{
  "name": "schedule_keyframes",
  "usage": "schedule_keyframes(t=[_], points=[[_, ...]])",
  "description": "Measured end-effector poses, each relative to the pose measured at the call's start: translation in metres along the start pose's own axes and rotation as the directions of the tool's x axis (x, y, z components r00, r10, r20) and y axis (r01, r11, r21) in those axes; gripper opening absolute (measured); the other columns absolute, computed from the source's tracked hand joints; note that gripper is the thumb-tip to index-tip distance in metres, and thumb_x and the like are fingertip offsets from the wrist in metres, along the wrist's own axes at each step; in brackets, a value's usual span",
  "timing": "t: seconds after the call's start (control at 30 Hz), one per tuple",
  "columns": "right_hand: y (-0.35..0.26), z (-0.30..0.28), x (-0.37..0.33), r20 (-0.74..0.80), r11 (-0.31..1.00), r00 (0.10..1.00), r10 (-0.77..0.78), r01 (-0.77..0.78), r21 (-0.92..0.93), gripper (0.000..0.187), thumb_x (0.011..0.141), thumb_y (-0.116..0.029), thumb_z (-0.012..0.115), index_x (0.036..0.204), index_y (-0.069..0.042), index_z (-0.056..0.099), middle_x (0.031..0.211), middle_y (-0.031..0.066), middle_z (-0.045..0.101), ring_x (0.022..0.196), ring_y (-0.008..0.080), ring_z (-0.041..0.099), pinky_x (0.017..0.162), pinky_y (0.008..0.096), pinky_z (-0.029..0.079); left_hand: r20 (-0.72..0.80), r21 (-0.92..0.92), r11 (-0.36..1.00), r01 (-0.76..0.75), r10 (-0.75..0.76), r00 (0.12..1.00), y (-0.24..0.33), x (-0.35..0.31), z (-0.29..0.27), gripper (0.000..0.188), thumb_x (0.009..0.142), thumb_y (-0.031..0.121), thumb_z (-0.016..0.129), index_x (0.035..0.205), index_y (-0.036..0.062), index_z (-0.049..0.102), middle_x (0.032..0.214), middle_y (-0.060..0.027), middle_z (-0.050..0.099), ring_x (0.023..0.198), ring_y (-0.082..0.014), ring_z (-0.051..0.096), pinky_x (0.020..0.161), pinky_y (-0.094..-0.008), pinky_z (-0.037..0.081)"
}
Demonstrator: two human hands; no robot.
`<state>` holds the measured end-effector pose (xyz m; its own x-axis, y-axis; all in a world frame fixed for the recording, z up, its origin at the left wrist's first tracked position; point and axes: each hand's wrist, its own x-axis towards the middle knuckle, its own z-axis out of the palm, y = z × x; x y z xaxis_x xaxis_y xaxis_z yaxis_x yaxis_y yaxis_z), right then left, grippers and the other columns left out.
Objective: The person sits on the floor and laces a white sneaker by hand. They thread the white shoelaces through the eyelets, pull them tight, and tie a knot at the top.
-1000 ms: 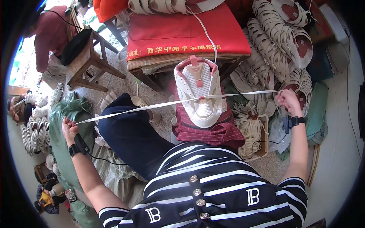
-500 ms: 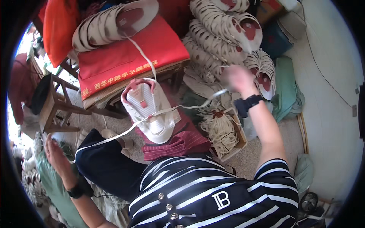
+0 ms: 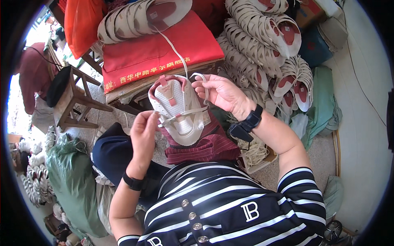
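Note:
A white sneaker (image 3: 183,133) with pinkish-red lining sits toe toward me on a maroon striped cloth (image 3: 201,153) over my lap. A white flat shoelace (image 3: 189,111) crosses its front, low on the tongue. At the shoe's left side my left hand (image 3: 143,133) is closed, thumb and forefinger pinched where the lace runs out; the held bit is mostly hidden. My right hand (image 3: 223,93), above and right of the shoe, grips the other part of the lace, which curls up past its fingers. Another lace strand runs from the shoe's back up toward the table.
Ahead stands a low table with a red cover (image 3: 160,53), bearing a row of nested shoe uppers (image 3: 135,20). More stacked uppers (image 3: 262,45) rise at the right, above a box of laces (image 3: 256,153). A wooden stool (image 3: 76,98) and green sacks (image 3: 72,180) are left.
Both hands have come in from wide apart to the shoe. The lace, stretched out to both sides before, now lies close across the shoe. The view has shifted a little.

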<state>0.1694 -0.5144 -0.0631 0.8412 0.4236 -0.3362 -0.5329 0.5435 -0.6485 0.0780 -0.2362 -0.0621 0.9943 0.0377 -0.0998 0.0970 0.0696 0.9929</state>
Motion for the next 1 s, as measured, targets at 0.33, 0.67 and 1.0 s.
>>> schedule_keyframes(t=[0.33,0.67,1.0], points=[[-0.010,0.071,0.058,-0.125,0.939,0.931,-0.342,0.343,-0.012,0.017,0.100,-0.011,0.053,0.109,-0.001,0.063,0.086,0.0066,0.067,0.074,0.0146,0.062,0.068,0.0277,0.052,0.292,0.001,0.997,-0.082,0.079,0.953,0.021,0.007,0.075,0.010,0.102,0.014,0.061,0.105,0.0037,0.063,0.087,0.0051,0.061,0.076,-0.0003,0.051,0.066,-0.0174,0.041],[-0.010,0.092,0.092,-0.247,0.949,0.934,-0.257,0.293,0.119,0.016,0.099,-0.014,0.051,0.104,-0.005,0.063,0.081,0.0061,0.064,0.066,0.0128,0.056,0.060,0.0273,0.048,0.335,-0.003,0.989,-0.146,0.139,0.932,0.037,0.017,0.080,0.026,0.104,0.024,0.059,0.105,0.0001,0.067,0.085,0.0008,0.059,0.081,-0.0087,0.054,0.075,-0.0245,0.045],[-0.008,0.100,0.106,-0.341,0.867,0.798,-0.497,0.437,-0.242,0.016,0.099,-0.013,0.052,0.103,-0.002,0.063,0.074,0.0027,0.062,0.057,0.0101,0.052,0.056,0.0266,0.046,0.490,-0.140,0.954,0.264,-0.165,0.856,0.042,0.014,0.080,0.029,0.103,0.031,0.059,0.112,0.0047,0.067,0.094,0.0063,0.062,0.084,-0.0029,0.054,0.075,-0.0204,0.043]])
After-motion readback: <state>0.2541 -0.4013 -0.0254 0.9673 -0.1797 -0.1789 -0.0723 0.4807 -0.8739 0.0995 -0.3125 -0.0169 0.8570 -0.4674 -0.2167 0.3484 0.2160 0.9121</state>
